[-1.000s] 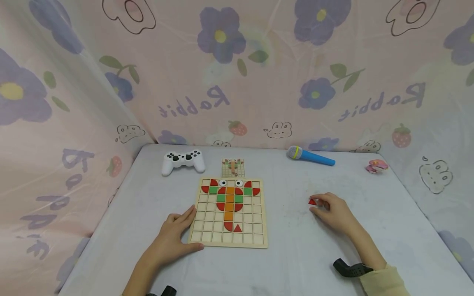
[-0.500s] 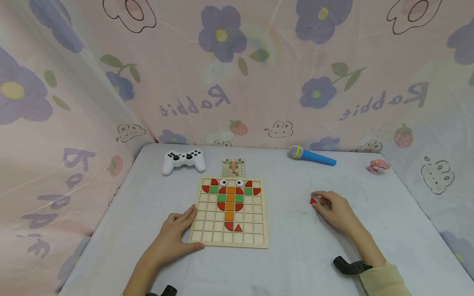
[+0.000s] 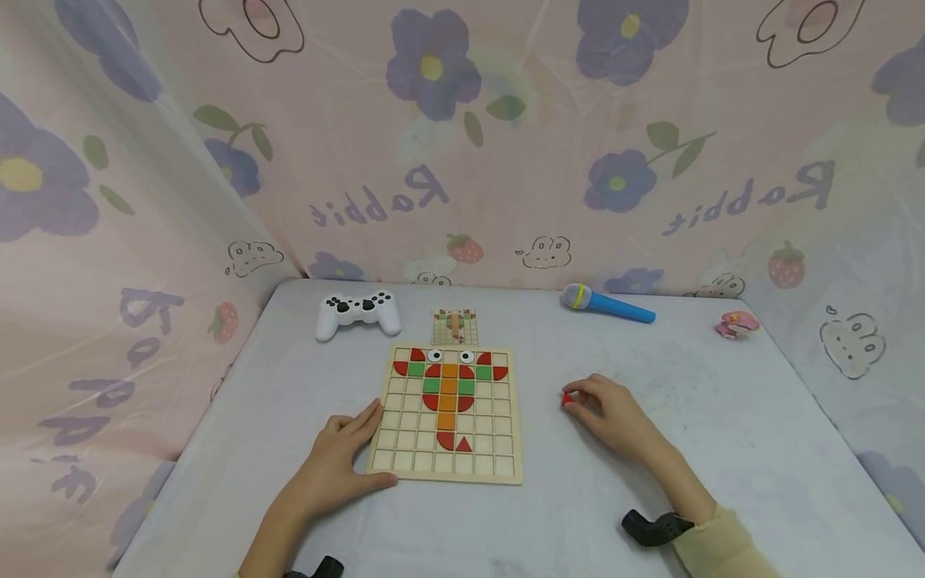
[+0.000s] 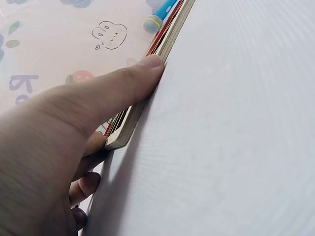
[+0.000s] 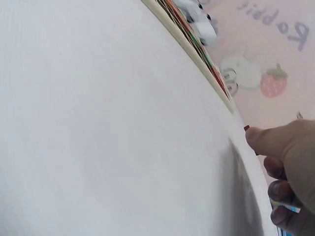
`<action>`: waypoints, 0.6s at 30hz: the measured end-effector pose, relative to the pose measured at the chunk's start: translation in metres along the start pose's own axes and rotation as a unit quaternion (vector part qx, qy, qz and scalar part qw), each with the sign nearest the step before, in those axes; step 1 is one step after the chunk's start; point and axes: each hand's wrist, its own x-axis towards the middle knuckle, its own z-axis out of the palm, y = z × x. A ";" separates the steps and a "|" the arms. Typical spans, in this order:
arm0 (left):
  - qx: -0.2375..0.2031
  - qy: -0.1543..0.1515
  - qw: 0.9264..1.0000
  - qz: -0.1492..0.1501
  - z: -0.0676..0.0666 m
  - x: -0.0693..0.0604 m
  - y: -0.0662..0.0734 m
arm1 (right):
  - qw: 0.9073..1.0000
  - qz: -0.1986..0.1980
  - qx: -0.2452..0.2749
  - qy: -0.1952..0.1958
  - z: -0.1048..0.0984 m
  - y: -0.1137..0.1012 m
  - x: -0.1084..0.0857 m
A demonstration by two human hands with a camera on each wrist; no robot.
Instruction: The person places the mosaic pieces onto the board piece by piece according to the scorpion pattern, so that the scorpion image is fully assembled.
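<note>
A wooden grid board (image 3: 405,466) lies on the white table, with red, green and orange pieces and two round eye pieces set in its squares. My left hand (image 3: 336,466) rests at its near left corner, thumb along the front edge and fingers against the left side. In the left wrist view, the thumb (image 4: 118,91) lies straight on the board's edge. Right of the board, my right hand (image 3: 610,413) pinches a small red triangle piece (image 3: 567,398) between thumb and fingers. The right wrist view shows only a sliver of that red piece (image 5: 247,128). Another red triangle (image 3: 464,445) sits in a lower square.
A small pattern card (image 3: 455,327) lies just behind the board. A white game controller (image 3: 358,315) is at the back left. Towards the back right are a blue toy microphone (image 3: 610,305) and a pink item (image 3: 737,324). Printed curtains stand behind the table.
My right hand has moved left towards the board, carrying the red triangle piece. The left hand and the board have stayed in place.
</note>
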 end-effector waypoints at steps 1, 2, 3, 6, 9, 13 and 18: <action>0.000 -0.001 1.000 0.000 0.000 0.000 -0.001 | 1.000 -0.011 0.005 -0.006 0.007 -0.010 0.002; -0.001 -0.002 1.000 -0.001 -0.001 0.000 -0.001 | 1.000 -0.025 0.011 -0.012 0.013 -0.019 0.004; -0.001 -0.002 1.000 -0.001 -0.001 -0.001 -0.001 | 0.999 -0.040 0.017 -0.018 0.020 -0.028 0.006; -0.002 -0.001 1.000 0.001 0.000 0.000 -0.001 | 0.994 -0.085 0.044 -0.042 0.036 -0.051 0.011; -0.001 -0.001 1.000 0.002 -0.001 -0.001 0.000 | 0.987 -0.124 0.073 -0.064 0.050 -0.071 0.016; 0.000 0.001 1.000 0.002 -0.001 -0.001 0.000 | 0.979 -0.157 0.095 -0.092 0.061 -0.088 0.021; 0.000 0.003 1.000 0.001 -0.001 -0.001 0.001 | 0.970 -0.197 0.075 -0.123 0.067 -0.096 0.025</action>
